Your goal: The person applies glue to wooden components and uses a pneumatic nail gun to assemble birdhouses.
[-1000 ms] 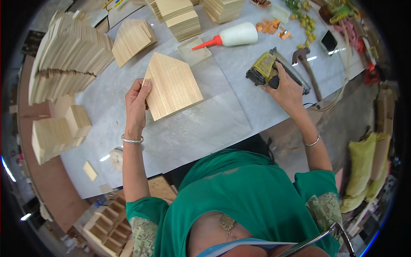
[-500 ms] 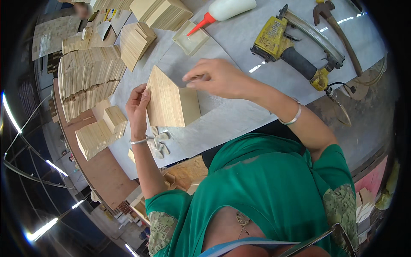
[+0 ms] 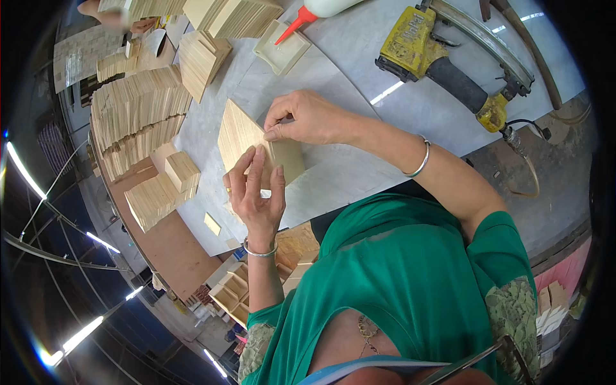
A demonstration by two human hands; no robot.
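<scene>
A pale wooden box [image 3: 237, 131] with a pointed, house-like front panel stands on the grey sheet-covered table in front of me. My left hand [image 3: 256, 196] rests its spread fingertips on the front panel near its right edge. At that same edge, by the upper corner, the thumb and fingers of my right hand [image 3: 307, 119] are pinched together. Whatever they hold, if anything, is too small or hidden to make out. Part of the box's right side [image 3: 290, 159] shows below my right hand.
Stacks of wooden panels [image 3: 138, 106] line the table's left side. Beyond the box lie a shallow tray [image 3: 282, 58] and a white bottle with a red nozzle [image 3: 327, 6]. To the right are a yellow nail gun [image 3: 410, 48] with a hose and a hammer [image 3: 529, 48].
My left hand has left the panel's left edge and moved right across its front. My right hand has come down onto the box's upper right edge. The view has shifted slightly.
</scene>
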